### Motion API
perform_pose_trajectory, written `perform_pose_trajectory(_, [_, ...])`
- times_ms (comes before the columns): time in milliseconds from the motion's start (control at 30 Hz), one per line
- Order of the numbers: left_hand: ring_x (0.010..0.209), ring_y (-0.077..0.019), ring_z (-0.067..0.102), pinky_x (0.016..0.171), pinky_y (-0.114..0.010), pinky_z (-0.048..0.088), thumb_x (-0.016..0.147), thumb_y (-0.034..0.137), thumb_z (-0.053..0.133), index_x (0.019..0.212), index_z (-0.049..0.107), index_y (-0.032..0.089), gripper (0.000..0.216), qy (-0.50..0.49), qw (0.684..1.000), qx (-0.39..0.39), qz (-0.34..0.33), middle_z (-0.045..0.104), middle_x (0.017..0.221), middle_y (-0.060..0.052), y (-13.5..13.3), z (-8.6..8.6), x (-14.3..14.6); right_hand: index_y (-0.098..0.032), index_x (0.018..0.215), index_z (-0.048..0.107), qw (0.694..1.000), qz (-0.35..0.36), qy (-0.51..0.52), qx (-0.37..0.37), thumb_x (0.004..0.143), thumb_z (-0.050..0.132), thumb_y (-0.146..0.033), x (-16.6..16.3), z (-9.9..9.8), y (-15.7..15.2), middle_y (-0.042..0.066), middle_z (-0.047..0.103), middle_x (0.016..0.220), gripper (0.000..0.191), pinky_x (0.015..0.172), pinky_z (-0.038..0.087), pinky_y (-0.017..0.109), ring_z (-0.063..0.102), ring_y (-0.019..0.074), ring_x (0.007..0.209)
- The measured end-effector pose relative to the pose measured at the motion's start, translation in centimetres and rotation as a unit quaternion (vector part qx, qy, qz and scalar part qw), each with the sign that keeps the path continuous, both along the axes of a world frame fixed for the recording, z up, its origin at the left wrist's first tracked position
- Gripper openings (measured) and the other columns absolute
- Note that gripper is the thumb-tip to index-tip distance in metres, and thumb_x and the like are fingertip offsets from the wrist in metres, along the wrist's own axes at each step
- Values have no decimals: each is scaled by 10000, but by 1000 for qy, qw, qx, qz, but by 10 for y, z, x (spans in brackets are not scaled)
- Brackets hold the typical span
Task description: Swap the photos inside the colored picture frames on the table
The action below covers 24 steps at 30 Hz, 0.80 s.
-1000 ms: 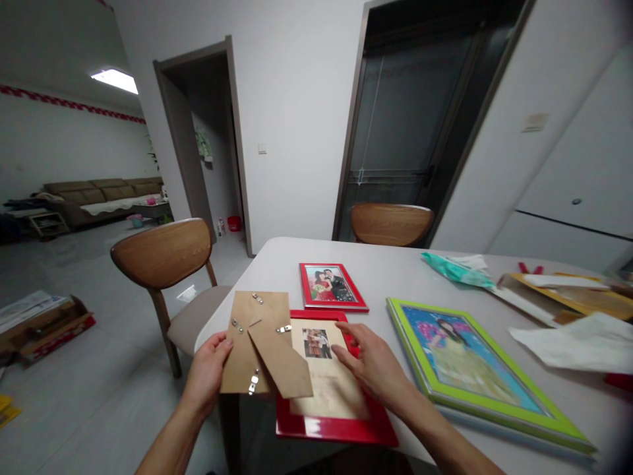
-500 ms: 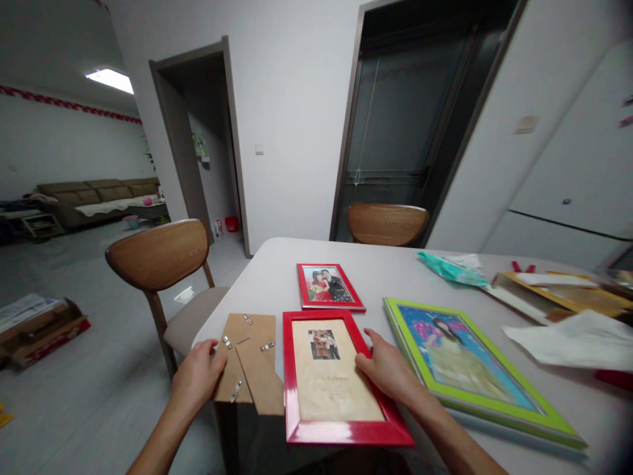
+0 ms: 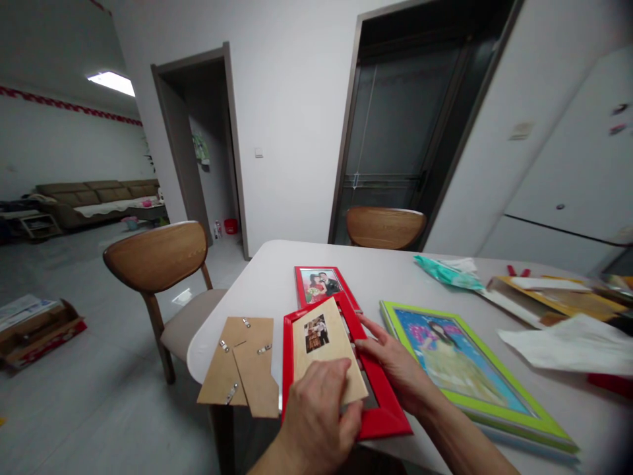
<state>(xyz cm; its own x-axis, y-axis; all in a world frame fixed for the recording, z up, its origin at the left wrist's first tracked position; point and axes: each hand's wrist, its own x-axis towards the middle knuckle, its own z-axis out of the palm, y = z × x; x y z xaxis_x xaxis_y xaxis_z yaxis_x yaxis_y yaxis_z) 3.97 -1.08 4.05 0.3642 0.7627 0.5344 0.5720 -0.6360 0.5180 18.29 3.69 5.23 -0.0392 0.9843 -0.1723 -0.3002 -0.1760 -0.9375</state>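
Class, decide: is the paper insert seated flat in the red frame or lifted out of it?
Lifted: the insert tilts across the red frame, its right edge raised, pinched by the left hand.

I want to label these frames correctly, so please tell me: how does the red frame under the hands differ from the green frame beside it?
The red frame is smaller than the green frame. The red frame is open: its tan insert with a small photo is lifted by the left hand, while the right hand steadies it. The green frame lies flat, untouched, its picture filling it. Both are rectangular and lie on the white table.
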Motion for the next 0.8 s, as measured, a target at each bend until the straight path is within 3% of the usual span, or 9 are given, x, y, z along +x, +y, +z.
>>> perform_pose_trajectory(100, [777, -184, 572, 701, -303, 478, 754, 133, 407, 1104, 437, 163, 353, -7, 998, 35, 43, 613, 849, -80, 4, 5, -17, -183, 1238, 287, 997, -18, -69, 10, 598, 600, -237, 7, -8, 5, -4, 608, 716, 715, 455, 425, 193, 540, 95, 500])
perform_pose_trajectory(233, [748, -175, 585, 704, -292, 470, 742, 168, 434, 1088, 435, 188, 347, -88, 979, 5, 185, 603, 846, -55, 6, 3, -50, -113, 1213, 330, 968, -18, -249, 23, 645, 513, -268, 19, -25, 11, -48, 531, 524, 616, 420, 364, 198, 493, 107, 442])
perform_pose_trajectory(300, [764, -183, 586, 692, -291, 472, 731, 201, 457, 1066, 444, 193, 336, -131, 965, -44, 223, 598, 905, -56, 6, -5, -66, -98, 1167, 402, 929, -18, -366, 45, 652, 465, -251, 25, -33, 14, -34, 541, 523, 540, 423, 348, 210, 486, 118, 439])
perform_pose_trajectory(433, [834, -195, 581, 707, -284, 464, 728, 237, 456, 1035, 464, 190, 310, -172, 947, -136, 233, 598, 967, -53, 3, -26, -90, -88, 1074, 509, 829, -39, -549, 97, 650, 427, -217, 30, -44, 19, 48, 626, 689, 451, 540, 379, 237, 551, 155, 569])
perform_pose_trajectory(633, [862, -221, 583, 710, -293, 453, 707, 277, 452, 1048, 493, 176, 358, -73, 941, -200, 262, 623, 965, -60, 0, -40, -104, -108, 1006, 544, 752, -42, -642, 144, 679, 411, -185, 26, -52, 20, 104, 634, 845, 361, 633, 377, 237, 580, 180, 716])
perform_pose_trajectory(800, [914, -237, 563, 774, -334, 421, 704, 269, 435, 1058, 508, 199, 368, 76, 941, -161, 287, 612, 1016, -65, 0, -40, -105, -73, 1006, 528, 715, -26, -682, 151, 709, 395, -181, 25, -54, 20, 140, 621, 852, 343, 660, 375, 261, 571, 198, 735])
